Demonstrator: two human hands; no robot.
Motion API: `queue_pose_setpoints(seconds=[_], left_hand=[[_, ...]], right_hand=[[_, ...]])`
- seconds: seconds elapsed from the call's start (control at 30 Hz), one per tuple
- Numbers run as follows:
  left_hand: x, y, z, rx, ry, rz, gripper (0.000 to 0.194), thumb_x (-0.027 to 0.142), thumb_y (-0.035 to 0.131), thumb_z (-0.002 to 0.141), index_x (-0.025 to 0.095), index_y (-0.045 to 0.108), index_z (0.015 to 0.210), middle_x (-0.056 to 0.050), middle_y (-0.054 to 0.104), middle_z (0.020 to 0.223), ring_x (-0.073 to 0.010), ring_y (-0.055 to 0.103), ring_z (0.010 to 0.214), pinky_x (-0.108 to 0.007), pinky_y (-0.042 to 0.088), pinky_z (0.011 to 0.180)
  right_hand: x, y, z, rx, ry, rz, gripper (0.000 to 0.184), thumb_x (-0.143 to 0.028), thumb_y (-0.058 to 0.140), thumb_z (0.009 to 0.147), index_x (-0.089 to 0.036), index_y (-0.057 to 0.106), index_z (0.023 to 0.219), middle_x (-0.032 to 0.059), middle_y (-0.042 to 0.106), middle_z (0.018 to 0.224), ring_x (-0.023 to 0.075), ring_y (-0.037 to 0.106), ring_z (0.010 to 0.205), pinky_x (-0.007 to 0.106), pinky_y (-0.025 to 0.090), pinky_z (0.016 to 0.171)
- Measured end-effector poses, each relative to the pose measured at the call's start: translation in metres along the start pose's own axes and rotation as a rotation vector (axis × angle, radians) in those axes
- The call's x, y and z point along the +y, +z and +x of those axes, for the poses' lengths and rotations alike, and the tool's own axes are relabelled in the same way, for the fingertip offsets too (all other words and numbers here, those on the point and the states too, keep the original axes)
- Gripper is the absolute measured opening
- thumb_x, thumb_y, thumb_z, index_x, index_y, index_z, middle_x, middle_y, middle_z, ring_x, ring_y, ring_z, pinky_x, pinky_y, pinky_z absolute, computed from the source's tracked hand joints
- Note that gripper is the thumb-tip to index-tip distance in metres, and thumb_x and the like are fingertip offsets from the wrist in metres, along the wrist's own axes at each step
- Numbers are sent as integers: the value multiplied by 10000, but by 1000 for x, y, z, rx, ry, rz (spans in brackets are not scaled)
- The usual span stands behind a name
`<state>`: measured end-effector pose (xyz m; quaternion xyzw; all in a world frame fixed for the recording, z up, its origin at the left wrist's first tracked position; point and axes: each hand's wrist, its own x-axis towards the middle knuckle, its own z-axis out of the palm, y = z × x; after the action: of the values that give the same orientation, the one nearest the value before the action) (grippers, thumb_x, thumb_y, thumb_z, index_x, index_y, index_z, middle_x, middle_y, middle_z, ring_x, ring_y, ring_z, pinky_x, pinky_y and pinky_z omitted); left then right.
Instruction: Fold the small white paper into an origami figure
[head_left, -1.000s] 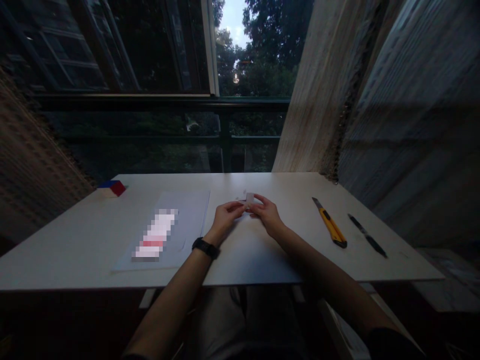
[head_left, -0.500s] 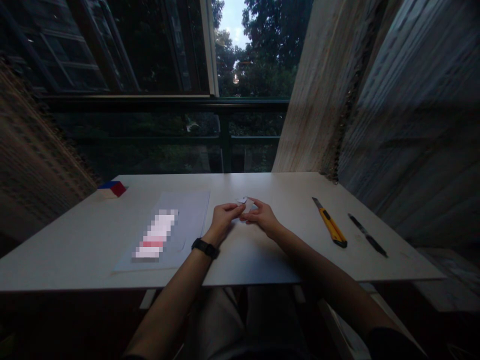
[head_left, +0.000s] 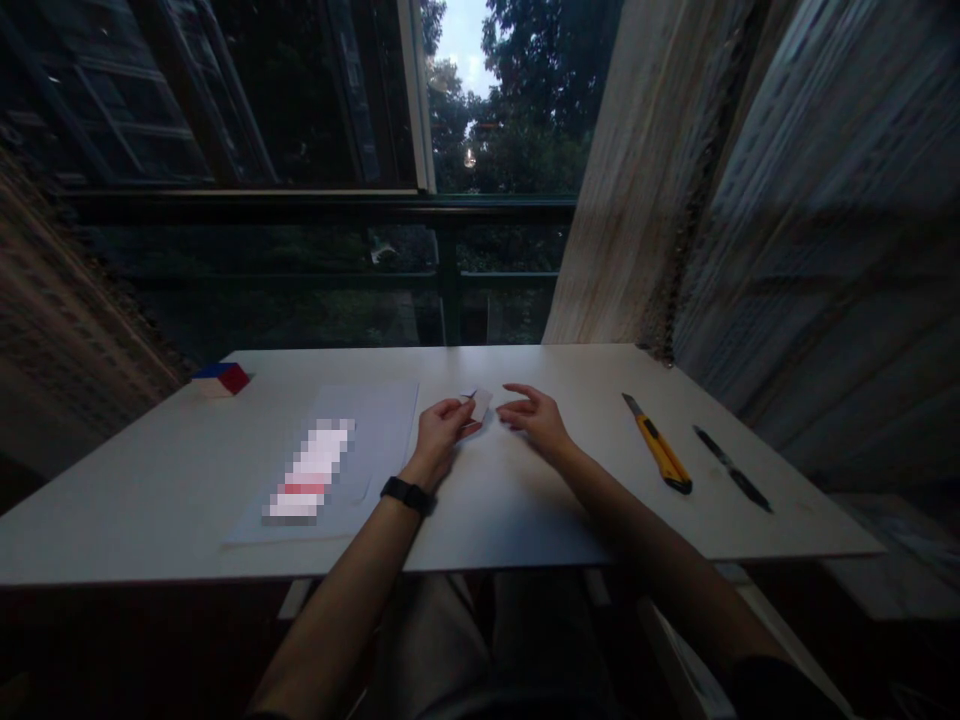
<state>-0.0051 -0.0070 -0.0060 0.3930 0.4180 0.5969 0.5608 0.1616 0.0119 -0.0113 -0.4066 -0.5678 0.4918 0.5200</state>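
Note:
My left hand (head_left: pixel 439 430), with a black watch on its wrist, pinches a small white folded piece of paper (head_left: pixel 480 402) just above the white table (head_left: pixel 525 500). My right hand (head_left: pixel 534 418) hovers a little to the right of the paper with its fingers loosely spread and nothing in them. Both hands are near the table's middle.
A white sheet (head_left: pixel 337 460) lies left of my hands. A red and blue cube (head_left: pixel 221 378) sits at the far left corner. A yellow utility knife (head_left: pixel 656 450) and a black pen (head_left: pixel 731 468) lie at the right. A window and railing stand behind the table.
My right hand has let go of the small paper and drawn slightly to the right with fingers apart. My left hand alone keeps the paper.

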Motion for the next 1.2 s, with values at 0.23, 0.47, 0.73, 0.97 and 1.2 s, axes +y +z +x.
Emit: queue_pose_setpoints(seconds=[0.23, 0.47, 0.73, 0.97, 1.2], left_hand=[[0, 5, -7, -108, -77, -67, 305, 260, 771, 584, 116, 567, 760, -17, 617, 706, -108, 617, 649, -310, 532, 761], [-2, 5, -8, -163, -155, 3, 339, 215, 793, 559, 102, 600, 813, -42, 634, 712, -130, 628, 638, -278, 526, 678], [-4, 0, -8, -265, -226, 19, 266, 179, 800, 537, 77, 666, 743, -80, 658, 745, -136, 628, 651, -269, 522, 682], [-3, 2, -5, -149, -228, -24, 201, 191, 728, 659, 68, 651, 797, -86, 660, 749, -83, 592, 607, -164, 491, 573], [2, 3, -4, -19, -295, 15, 303, 412, 612, 755, 115, 552, 759, -50, 612, 707, -74, 568, 492, -170, 449, 430]], right_hand=[[0, -10, 3, -122, -172, -52, 290, -208, 657, 610, -220, 688, 899, 73, 595, 1160, 216, 574, 996, 338, 462, 807], [-3, -15, 1, -277, -179, -122, 415, -72, 608, 577, -263, 696, 935, 47, 493, 1300, 241, 498, 1139, 360, 419, 884], [-8, -13, -2, -358, -173, -220, 278, -99, 603, 608, -208, 727, 832, 84, 617, 1133, 217, 603, 938, 295, 479, 690], [3, -11, 3, -210, -316, -359, 174, -177, 625, 687, -233, 730, 813, 71, 633, 1102, 188, 619, 916, 320, 480, 797], [6, 1, -3, 83, -495, -507, 178, -176, 612, 738, -257, 726, 847, 47, 617, 1150, 167, 618, 836, 325, 483, 809]])
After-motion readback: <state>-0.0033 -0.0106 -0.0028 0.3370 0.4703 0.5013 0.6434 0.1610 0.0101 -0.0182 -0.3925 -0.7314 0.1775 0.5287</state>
